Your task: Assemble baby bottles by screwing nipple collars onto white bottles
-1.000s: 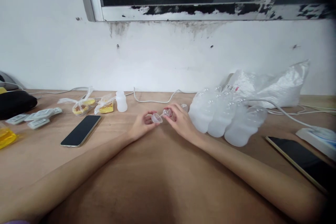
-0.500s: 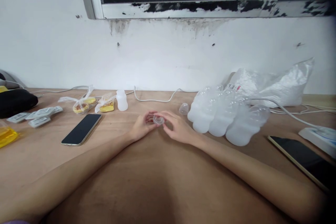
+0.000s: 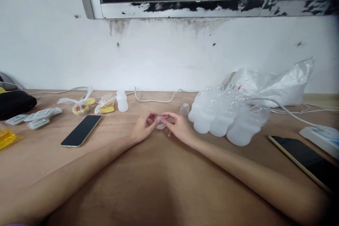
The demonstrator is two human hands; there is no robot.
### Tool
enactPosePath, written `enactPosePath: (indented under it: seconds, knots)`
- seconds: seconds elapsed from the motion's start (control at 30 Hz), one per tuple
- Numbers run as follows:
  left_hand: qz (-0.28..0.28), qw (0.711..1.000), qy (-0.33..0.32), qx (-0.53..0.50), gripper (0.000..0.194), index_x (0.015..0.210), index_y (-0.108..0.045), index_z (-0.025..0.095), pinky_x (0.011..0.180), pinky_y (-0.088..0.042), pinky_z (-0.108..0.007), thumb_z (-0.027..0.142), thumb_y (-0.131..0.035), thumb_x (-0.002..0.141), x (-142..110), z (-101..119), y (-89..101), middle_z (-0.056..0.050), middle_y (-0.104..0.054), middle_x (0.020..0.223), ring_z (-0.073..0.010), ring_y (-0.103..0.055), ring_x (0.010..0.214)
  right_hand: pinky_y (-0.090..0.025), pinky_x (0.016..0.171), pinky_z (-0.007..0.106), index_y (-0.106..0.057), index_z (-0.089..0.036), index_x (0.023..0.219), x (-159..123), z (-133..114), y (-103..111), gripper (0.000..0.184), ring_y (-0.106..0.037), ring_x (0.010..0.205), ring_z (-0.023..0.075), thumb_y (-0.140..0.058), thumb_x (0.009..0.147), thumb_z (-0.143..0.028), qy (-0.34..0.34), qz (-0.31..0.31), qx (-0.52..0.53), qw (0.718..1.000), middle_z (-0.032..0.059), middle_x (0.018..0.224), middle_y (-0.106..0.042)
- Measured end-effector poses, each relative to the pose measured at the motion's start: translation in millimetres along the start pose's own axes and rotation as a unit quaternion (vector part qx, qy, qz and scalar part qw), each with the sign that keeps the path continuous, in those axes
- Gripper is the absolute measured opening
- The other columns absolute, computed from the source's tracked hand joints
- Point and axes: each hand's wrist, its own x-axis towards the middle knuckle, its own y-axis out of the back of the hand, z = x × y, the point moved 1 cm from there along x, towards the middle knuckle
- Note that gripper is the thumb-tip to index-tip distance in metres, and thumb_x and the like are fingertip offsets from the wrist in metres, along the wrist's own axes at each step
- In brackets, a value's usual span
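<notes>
Between my hands is a small clear ring-shaped bottle part (image 3: 160, 126), held just above the table in the middle of the head view. My left hand (image 3: 142, 128) pinches its left side, thumb in front and fingers curled behind. On the opposite side my right hand (image 3: 179, 127) grips it with thumb and forefinger, the other fingers curled below. The fingers partly cover the ring. A clear dome cap (image 3: 184, 109) rests on the table just beyond my right hand. Farther left stands a frosted white bottle (image 3: 122, 101) without a cap.
Several frosted bottles with clear domes (image 3: 212, 116) cluster at the right, before a silvery plastic bag (image 3: 278, 84). A phone (image 3: 81, 130) lies left, a dark tablet-like device (image 3: 304, 159) right, near a white power strip (image 3: 321, 137). Bagged food (image 3: 81, 107) and a cable (image 3: 159, 101) lie behind.
The clear ring has tipped and sits slightly lower. My right thumb has moved up onto its near side, and both hands have closed in around it.
</notes>
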Motion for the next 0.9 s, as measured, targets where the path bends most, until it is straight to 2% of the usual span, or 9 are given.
enactPosePath:
  seconds: [0.1,0.23,0.4,0.5,0.67,0.8,0.9]
  knots:
    - [-0.020,1.000,0.011,0.007,0.020,0.086,-0.051,0.013,0.057,-0.041,-0.022,0.031,-0.044,0.081,0,-1,-0.6,-0.003,-0.058,0.074,-0.0110,-0.053,0.064,-0.046,0.031,0.019,-0.053,-0.017,0.094,-5,-5,-6,0.027,-0.057,0.060,0.0126,-0.047,0.077,-0.037,0.025,0.011,-0.005,1.000,0.0070,0.091,-0.053]
    - [-0.019,1.000,0.006,0.024,0.017,0.079,-0.050,0.013,0.052,-0.037,-0.020,0.030,-0.044,0.080,-1,-1,-1.2,0.000,-0.055,0.064,-0.0092,-0.050,0.056,-0.045,0.029,0.019,-0.051,-0.017,0.090,-7,-1,-15,0.024,-0.058,0.061,0.0129,-0.045,0.078,-0.038,0.030,0.020,0.004,0.999,0.0072,0.092,-0.047]
    - [-0.034,0.999,0.017,0.016,0.016,0.075,-0.049,0.013,0.046,-0.035,-0.017,0.029,-0.046,0.078,-2,-3,-2.8,0.002,-0.052,0.056,-0.0075,-0.047,0.049,-0.042,0.026,0.018,-0.051,-0.016,0.085,-6,4,-18,0.020,-0.055,0.054,0.0100,-0.046,0.077,-0.034,0.017,0.027,-0.017,0.999,0.0051,0.086,-0.046]
    - [-0.052,0.998,0.039,-0.019,0.019,0.078,-0.048,0.013,0.048,-0.040,-0.019,0.032,-0.047,0.078,-1,-5,-4.2,0.001,-0.055,0.060,-0.0094,-0.052,0.053,-0.042,0.027,0.018,-0.049,-0.016,0.085,-5,5,-17,0.019,-0.054,0.053,0.0091,-0.045,0.077,-0.033,0.020,0.024,-0.013,0.999,0.0045,0.086,-0.045]
    - [-0.049,0.988,0.092,-0.110,0.027,0.086,-0.047,0.014,0.050,-0.046,-0.022,0.039,-0.048,0.077,1,-12,-5.8,-0.003,-0.059,0.072,-0.0129,-0.058,0.061,-0.051,0.039,0.022,-0.043,-0.018,0.096,-4,8,-15,0.027,-0.056,0.069,0.0128,-0.048,0.075,-0.035,0.003,-0.008,0.068,0.998,0.0053,0.095,-0.042]
    - [-0.036,0.991,0.057,-0.120,0.025,0.086,-0.046,0.014,0.061,-0.048,-0.022,0.032,-0.056,0.073,1,-15,-5.8,-0.004,-0.057,0.079,-0.0126,-0.057,0.073,-0.055,0.053,0.027,-0.041,-0.017,0.087,-1,13,-13,0.026,-0.053,0.079,0.0145,-0.054,0.070,-0.032,-0.021,0.004,0.119,0.993,0.0045,0.090,-0.043]
    - [-0.035,0.994,0.043,-0.095,0.024,0.082,-0.046,0.013,0.061,-0.046,-0.021,0.029,-0.059,0.070,1,-13,-5.4,-0.003,-0.056,0.079,-0.0112,-0.056,0.072,-0.054,0.057,0.028,-0.040,-0.017,0.079,0,16,-13,0.023,-0.053,0.076,0.0132,-0.055,0.068,-0.030,-0.022,0.022,0.120,0.992,0.0030,0.085,-0.045]
